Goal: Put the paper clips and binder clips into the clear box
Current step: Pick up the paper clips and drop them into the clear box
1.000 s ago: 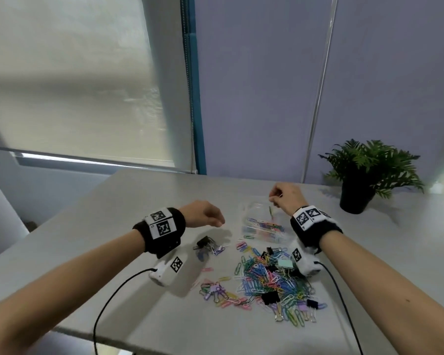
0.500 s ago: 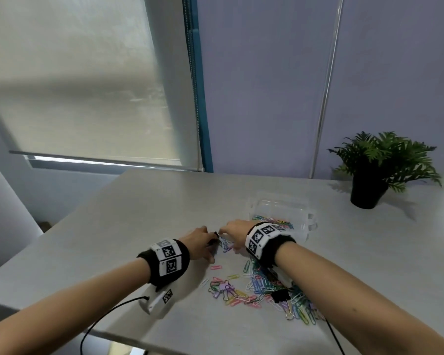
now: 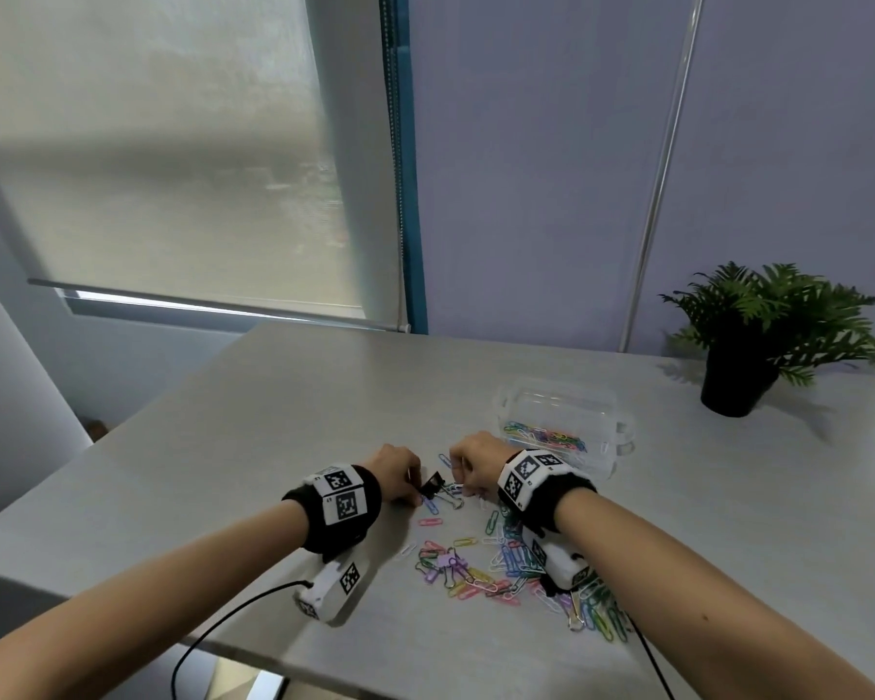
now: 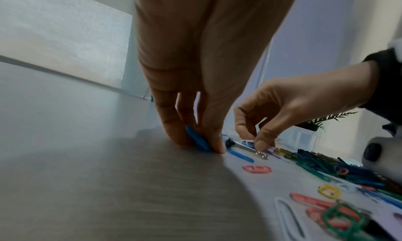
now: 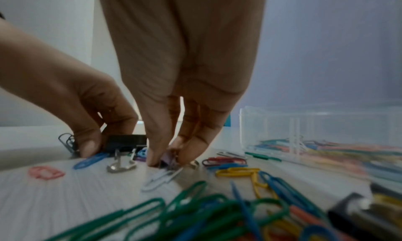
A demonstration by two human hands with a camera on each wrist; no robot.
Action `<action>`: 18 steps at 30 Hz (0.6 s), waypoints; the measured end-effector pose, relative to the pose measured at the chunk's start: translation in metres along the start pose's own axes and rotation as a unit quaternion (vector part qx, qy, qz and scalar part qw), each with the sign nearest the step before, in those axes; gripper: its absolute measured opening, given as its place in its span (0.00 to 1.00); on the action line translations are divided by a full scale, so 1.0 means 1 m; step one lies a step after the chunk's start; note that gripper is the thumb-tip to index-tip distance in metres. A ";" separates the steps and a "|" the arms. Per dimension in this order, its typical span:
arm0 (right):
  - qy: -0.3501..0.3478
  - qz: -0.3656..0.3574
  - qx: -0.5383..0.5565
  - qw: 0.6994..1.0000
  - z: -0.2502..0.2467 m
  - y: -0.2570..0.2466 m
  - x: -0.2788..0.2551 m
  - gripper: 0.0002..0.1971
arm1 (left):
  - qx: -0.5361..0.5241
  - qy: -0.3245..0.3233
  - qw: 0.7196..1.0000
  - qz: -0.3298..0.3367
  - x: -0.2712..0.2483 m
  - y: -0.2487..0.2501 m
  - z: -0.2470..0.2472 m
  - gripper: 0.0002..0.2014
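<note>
The clear box (image 3: pixel 561 396) stands open behind my hands, with several coloured paper clips in it. A loose pile of paper clips (image 3: pixel 506 558) and binder clips lies in front of it. My left hand (image 4: pixel 199 145) is down on the table, its thumb and finger pinching a blue paper clip (image 4: pixel 197 140). A black binder clip (image 5: pixel 127 143) lies right against those fingertips. My right hand (image 5: pixel 169 161) pinches a small lilac binder clip (image 5: pixel 166 157) on the table, a few centimetres right of the left hand (image 3: pixel 415 490).
A potted green plant (image 3: pixel 774 336) stands at the back right of the grey table (image 3: pixel 274 421). The table's left edge and the near edge are close to my forearms. A cable (image 3: pixel 223 623) hangs from the left wrist camera.
Both hands have come down to the table. The right hand left the air above the box and moved left to the clips beside the left hand; both now pinch clips.
</note>
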State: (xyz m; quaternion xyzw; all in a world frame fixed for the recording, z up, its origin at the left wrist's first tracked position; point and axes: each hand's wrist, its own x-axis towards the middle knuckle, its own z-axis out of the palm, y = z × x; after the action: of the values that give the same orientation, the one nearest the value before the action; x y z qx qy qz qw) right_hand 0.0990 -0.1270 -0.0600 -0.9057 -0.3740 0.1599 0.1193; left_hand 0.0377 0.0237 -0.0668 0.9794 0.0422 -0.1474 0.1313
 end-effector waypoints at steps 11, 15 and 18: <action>0.016 0.040 0.248 0.968 -0.017 0.014 -0.006 0.09 | -0.149 0.008 0.989 0.013 0.001 -0.025 -0.026 0.13; 0.010 0.028 0.360 0.932 -0.026 0.021 -0.017 0.11 | -0.251 -0.014 0.966 0.058 0.005 -0.022 -0.048 0.13; 0.010 0.044 0.394 0.918 -0.029 0.028 -0.024 0.11 | -0.296 -0.012 0.951 0.084 0.014 -0.010 -0.057 0.13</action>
State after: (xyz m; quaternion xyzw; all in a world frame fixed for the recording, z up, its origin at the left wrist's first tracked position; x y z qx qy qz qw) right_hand 0.1118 -0.1667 -0.0376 -0.8027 -0.2395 0.2899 0.4630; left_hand 0.0657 0.0490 -0.0205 0.8946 0.0000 -0.1289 0.4279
